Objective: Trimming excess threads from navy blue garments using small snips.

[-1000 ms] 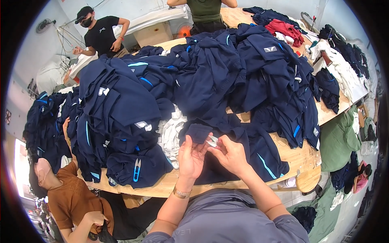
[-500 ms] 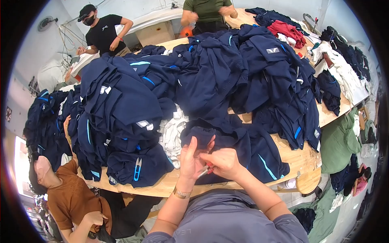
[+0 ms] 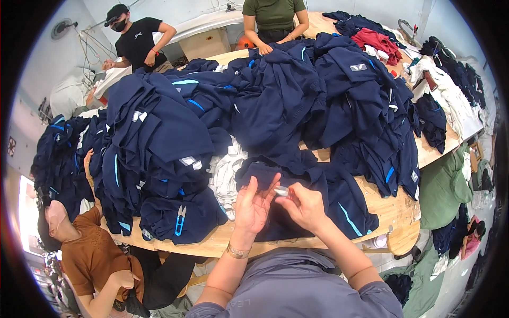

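Note:
Just in front of me, above navy cloth [image 3: 265, 172] at the table's near edge, both my hands are raised close together. My left hand [image 3: 251, 209] is turned palm inward, thumb up and fingers apart, with nothing plainly in it. My right hand [image 3: 306, 208] pinches a small silvery-white thing [image 3: 282, 191] between thumb and fingers; its kind is too blurred to tell. That thing points toward my left fingertips, and I cannot tell whether they touch. Blue-handled thread snips [image 3: 180, 220] lie on a navy garment to the left.
Big heaps of navy garments [image 3: 154, 127] cover much of the wooden table [image 3: 379, 204]. White cloth strips [image 3: 227, 172] lie between heaps. One person in brown [image 3: 101, 249] sits at the left; two others, in black [image 3: 140, 42] and green [image 3: 273, 18], stand across the table.
My right hand has turned and lifted; the red-and-metal thing seen at its palm no longer shows, and a silvery-white thing shows at its fingertips. The person in green has lowered their hands onto the garments.

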The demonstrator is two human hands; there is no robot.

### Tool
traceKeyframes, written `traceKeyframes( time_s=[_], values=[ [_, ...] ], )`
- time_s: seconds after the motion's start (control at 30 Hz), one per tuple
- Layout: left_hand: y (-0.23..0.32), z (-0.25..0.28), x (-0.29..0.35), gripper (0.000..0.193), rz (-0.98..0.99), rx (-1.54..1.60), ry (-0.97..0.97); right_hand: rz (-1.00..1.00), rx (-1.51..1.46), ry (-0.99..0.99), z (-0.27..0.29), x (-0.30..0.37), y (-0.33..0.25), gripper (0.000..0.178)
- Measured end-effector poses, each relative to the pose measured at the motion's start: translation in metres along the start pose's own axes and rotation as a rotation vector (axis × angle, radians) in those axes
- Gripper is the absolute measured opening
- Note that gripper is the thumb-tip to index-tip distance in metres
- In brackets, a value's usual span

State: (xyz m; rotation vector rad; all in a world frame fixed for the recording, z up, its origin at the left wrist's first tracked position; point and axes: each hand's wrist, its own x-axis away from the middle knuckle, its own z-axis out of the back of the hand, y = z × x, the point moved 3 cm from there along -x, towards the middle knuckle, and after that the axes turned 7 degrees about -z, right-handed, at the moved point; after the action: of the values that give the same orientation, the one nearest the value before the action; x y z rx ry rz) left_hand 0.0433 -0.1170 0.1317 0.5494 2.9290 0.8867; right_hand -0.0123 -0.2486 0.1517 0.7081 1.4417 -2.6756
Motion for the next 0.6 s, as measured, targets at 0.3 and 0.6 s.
traceKeyframes(
  time_s=[0.3, 0.6],
  values=[
    [-0.0015, -0.003, 0.0026, 0.031, -0.025, -0.013, -0.023, 0.125, 0.273, 0.052, -0.0057, -0.0059, 0.0032, 0.031],
    [-0.0013, -0.0043, 0.0031, 0.031, -0.07, -0.102, -0.055, 0.109, 0.308, 0.015, -0.0063, -0.0087, 0.002, 0.027]
  ],
)
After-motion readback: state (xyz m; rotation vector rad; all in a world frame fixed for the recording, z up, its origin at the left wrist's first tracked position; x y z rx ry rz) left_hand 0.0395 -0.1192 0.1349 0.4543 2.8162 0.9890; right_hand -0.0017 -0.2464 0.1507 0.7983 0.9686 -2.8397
